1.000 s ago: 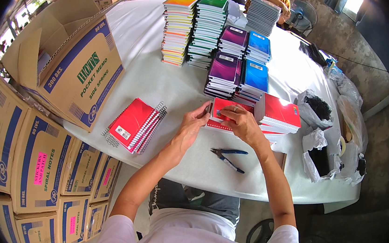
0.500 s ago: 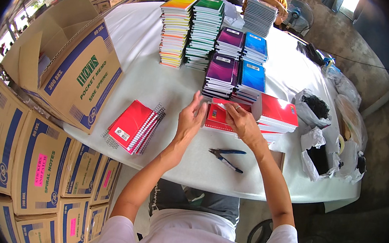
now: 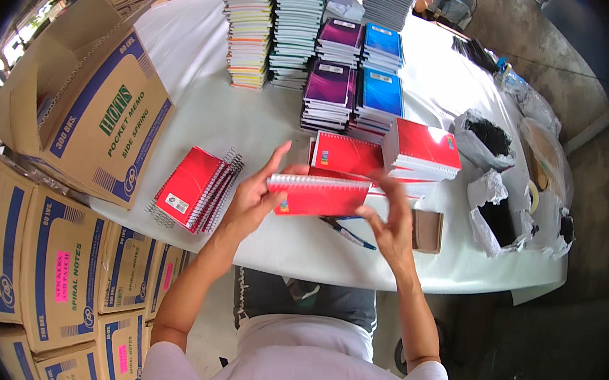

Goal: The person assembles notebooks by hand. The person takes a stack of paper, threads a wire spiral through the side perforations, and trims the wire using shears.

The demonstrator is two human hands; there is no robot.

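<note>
A red spiral notebook (image 3: pixel 322 197) is tilted up above the near part of the table, its white coil along the top edge. My left hand (image 3: pixel 247 198) grips its left end between thumb and fingers. At its right end is my right hand (image 3: pixel 394 224), thumb by the lower corner and fingers spread apart, the fingertips blurred. Behind lie red notebooks (image 3: pixel 345 150), with a taller red stack (image 3: pixel 426 147) to their right. Cutting pliers with dark blue handles (image 3: pixel 351 237) lie partly hidden beneath the held notebook. A fanned pile of red notebooks (image 3: pixel 191 186) with loose coils sits on the left.
Stacks of yellow (image 3: pixel 247 34), green (image 3: pixel 295 31), purple (image 3: pixel 329 86) and blue notebooks (image 3: pixel 381 95) stand farther back. A large open carton (image 3: pixel 117 117) is at left, above more cartons (image 3: pixel 62 269). Bags of black material (image 3: pixel 489 138) and a brown block (image 3: pixel 427 232) lie right.
The red notebook has come off the red stack area toward me, and my left hand now grips it. My right hand has moved nearer and its fingers have spread. The view has shifted slightly.
</note>
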